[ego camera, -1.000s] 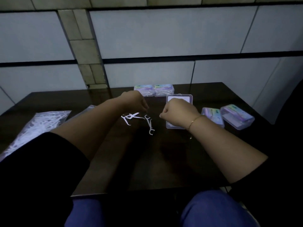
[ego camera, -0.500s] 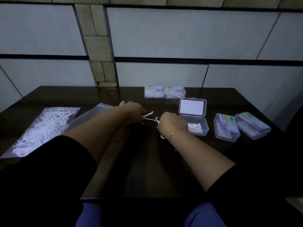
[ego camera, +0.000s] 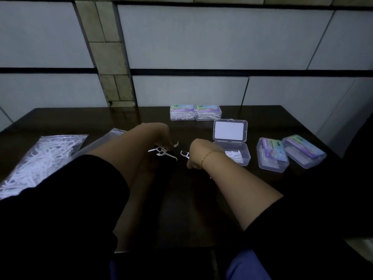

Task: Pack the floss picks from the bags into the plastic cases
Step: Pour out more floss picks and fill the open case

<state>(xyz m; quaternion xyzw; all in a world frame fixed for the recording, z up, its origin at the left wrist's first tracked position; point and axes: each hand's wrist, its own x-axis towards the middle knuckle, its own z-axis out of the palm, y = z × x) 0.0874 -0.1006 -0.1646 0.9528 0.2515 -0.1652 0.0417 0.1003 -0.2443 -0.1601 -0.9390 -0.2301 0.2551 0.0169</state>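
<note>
Left hand (ego camera: 159, 136), fingers curled, pinches one floss pick (ego camera: 176, 144) above loose picks (ego camera: 161, 154) at mid-table (ego camera: 181, 199); right hand (ego camera: 198, 152), curled, holds another (ego camera: 185, 154) beside the open case (ego camera: 232, 153). Picks likely light, springy, snag-prone: best gripped by the handle. Full bag (ego camera: 40, 158) lies at left edge.
</note>
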